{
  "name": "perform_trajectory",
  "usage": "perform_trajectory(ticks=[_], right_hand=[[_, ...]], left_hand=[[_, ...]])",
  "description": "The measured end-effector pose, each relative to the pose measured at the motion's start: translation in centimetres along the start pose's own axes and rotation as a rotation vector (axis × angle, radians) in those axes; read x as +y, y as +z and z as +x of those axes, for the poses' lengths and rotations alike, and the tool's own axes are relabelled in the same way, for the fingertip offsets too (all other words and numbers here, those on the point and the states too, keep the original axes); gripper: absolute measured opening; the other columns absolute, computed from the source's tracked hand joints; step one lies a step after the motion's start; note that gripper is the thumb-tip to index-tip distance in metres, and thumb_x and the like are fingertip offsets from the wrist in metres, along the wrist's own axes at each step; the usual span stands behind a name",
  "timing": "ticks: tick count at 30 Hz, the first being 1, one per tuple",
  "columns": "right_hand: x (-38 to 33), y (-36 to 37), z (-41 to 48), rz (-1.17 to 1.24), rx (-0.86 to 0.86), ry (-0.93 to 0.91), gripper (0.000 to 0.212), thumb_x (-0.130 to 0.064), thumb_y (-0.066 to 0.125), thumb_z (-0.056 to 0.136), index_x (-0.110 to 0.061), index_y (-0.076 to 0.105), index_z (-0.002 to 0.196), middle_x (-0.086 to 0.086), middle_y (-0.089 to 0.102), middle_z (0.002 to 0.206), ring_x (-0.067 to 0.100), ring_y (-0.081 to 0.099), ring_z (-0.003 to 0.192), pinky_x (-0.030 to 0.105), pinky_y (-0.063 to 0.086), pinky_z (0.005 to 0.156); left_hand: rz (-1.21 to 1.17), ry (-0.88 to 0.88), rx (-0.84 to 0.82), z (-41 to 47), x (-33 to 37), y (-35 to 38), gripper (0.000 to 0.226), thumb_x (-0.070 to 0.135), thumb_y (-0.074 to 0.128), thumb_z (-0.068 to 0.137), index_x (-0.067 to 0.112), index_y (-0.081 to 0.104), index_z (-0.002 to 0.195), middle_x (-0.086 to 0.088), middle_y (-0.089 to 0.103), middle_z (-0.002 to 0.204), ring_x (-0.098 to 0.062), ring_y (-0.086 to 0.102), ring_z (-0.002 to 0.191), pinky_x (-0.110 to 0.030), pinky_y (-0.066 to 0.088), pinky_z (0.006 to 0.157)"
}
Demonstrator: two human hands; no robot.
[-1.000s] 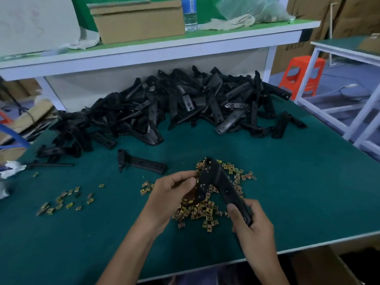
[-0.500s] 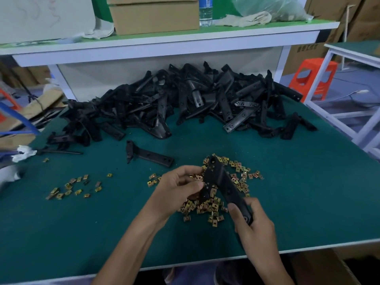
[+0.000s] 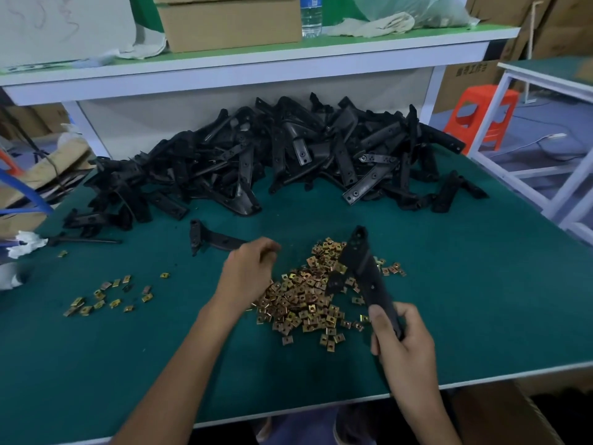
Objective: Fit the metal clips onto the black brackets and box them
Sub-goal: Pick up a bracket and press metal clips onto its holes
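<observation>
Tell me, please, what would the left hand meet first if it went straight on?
The left hand would probably meet the pile of black brackets across bare mat; depth is unclear.

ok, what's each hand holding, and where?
Right hand grips the black bracket by its lower end. Left hand, fingers curled over the clip pile: can't tell if holding.
</observation>
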State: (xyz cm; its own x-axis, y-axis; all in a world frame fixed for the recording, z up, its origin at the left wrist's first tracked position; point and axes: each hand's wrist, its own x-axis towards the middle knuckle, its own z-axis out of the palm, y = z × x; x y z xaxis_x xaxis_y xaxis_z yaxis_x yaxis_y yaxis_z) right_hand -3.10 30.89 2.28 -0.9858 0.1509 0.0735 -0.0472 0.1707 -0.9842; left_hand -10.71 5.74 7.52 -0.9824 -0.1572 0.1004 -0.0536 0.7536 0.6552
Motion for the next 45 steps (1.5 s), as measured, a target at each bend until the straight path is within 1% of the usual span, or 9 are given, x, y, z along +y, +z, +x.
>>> perform_trajectory(ticks=[4, 10, 21, 25, 28, 31, 34, 37, 45], right_hand=[[0.2, 0.2, 0.1, -0.024, -0.018, -0.012, 0.023, -0.062, 0.059, 0.084, -0.039, 0.057, 0.084, 0.0, 0.058, 0.055, 0.004, 0.046, 0.047, 0.017, 0.037, 0.046], [0.5, 0.2, 0.1, -0.04, -0.011, -0.014, 0.023, -0.063, 0.059, 0.084, -0.04, 0.057, 0.085, 0.001, 0.059, 0.056, 0.004, 0.047, 0.046, 0.018, 0.037, 0.046], [0.4, 0.1, -0.1, -0.028, -0.031, 0.008, 0.022, -0.061, 0.06, 0.084, -0.039, 0.057, 0.085, 0.001, 0.057, 0.056, 0.004, 0.047, 0.046, 0.018, 0.037, 0.046], [0.6, 0.0, 0.1, -0.026, -0.023, 0.052, 0.039, -0.069, 0.059, 0.077, -0.032, 0.06, 0.091, 0.004, 0.061, 0.057, 0.005, 0.054, 0.048, 0.031, 0.044, 0.055], [0.5, 0.1, 0.0, -0.042, -0.012, 0.071, 0.037, -0.071, 0.059, 0.075, -0.038, 0.059, 0.09, 0.005, 0.063, 0.056, 0.006, 0.055, 0.049, 0.037, 0.046, 0.059], [0.2, 0.2, 0.0, -0.058, -0.001, 0.077, 0.042, -0.072, 0.058, 0.074, -0.034, 0.06, 0.09, 0.005, 0.063, 0.056, 0.007, 0.056, 0.049, 0.039, 0.047, 0.062], [-0.1, 0.2, -0.1, -0.089, -0.004, 0.072, 0.045, -0.073, 0.057, 0.074, -0.031, 0.06, 0.091, 0.004, 0.064, 0.056, 0.007, 0.058, 0.05, 0.038, 0.047, 0.061], [-0.2, 0.2, -0.2, -0.111, -0.002, 0.059, 0.036, -0.072, 0.056, 0.076, -0.039, 0.057, 0.087, 0.002, 0.064, 0.057, 0.006, 0.056, 0.049, 0.038, 0.046, 0.059], [-0.2, 0.2, -0.3, -0.138, -0.009, 0.043, 0.029, -0.072, 0.055, 0.078, -0.045, 0.055, 0.089, 0.001, 0.065, 0.057, 0.005, 0.057, 0.051, 0.037, 0.047, 0.06]], left_hand=[[0.256, 0.094, -0.131, 0.8, -1.3, 1.6, 0.024, 0.023, 0.055, 0.101, 0.018, 0.072, 0.117, -0.005, 0.074, 0.112, -0.025, 0.065, 0.106, -0.038, 0.05, 0.095], [0.224, 0.191, -0.177, 1.3, -1.3, 3.0, 0.022, 0.023, 0.062, 0.099, 0.012, 0.074, 0.113, -0.008, 0.074, 0.103, -0.026, 0.067, 0.098, -0.04, 0.049, 0.098], [0.217, 0.102, -0.232, 2.0, -1.3, 3.1, 0.009, 0.023, 0.055, 0.103, 0.021, 0.053, 0.094, 0.005, 0.065, 0.084, -0.015, 0.061, 0.079, -0.033, 0.045, 0.071], [0.128, 0.109, -0.147, 1.4, -1.2, 2.8, 0.019, 0.021, 0.051, 0.105, 0.014, 0.061, 0.119, -0.001, 0.067, 0.109, -0.02, 0.063, 0.098, -0.035, 0.05, 0.086], [0.155, 0.138, -0.097, 1.3, -0.9, 2.4, 0.024, 0.017, 0.048, 0.106, 0.015, 0.068, 0.117, -0.007, 0.065, 0.114, -0.024, 0.059, 0.106, -0.03, 0.045, 0.09], [0.027, 0.091, -0.142, 1.3, -0.3, 1.5, 0.021, 0.019, 0.044, 0.107, 0.022, 0.064, 0.113, 0.004, 0.063, 0.112, -0.01, 0.058, 0.098, -0.014, 0.04, 0.075], [-0.106, 0.092, -0.161, 1.3, 0.6, 0.8, 0.027, 0.019, 0.043, 0.108, 0.027, 0.065, 0.12, 0.017, 0.064, 0.11, 0.003, 0.058, 0.098, -0.004, 0.039, 0.077], [-0.305, 0.088, -0.154, 0.7, 1.6, 0.2, 0.027, 0.021, 0.046, 0.107, 0.035, 0.064, 0.122, 0.02, 0.056, 0.071, -0.001, 0.049, 0.061, -0.014, 0.039, 0.06], [-0.553, 0.04, -0.175, -0.3, 3.8, -1.2, 0.016, 0.014, 0.062, 0.1, 0.019, 0.071, 0.112, 0.003, 0.07, 0.093, -0.009, 0.068, 0.082, -0.023, 0.058, 0.082]])
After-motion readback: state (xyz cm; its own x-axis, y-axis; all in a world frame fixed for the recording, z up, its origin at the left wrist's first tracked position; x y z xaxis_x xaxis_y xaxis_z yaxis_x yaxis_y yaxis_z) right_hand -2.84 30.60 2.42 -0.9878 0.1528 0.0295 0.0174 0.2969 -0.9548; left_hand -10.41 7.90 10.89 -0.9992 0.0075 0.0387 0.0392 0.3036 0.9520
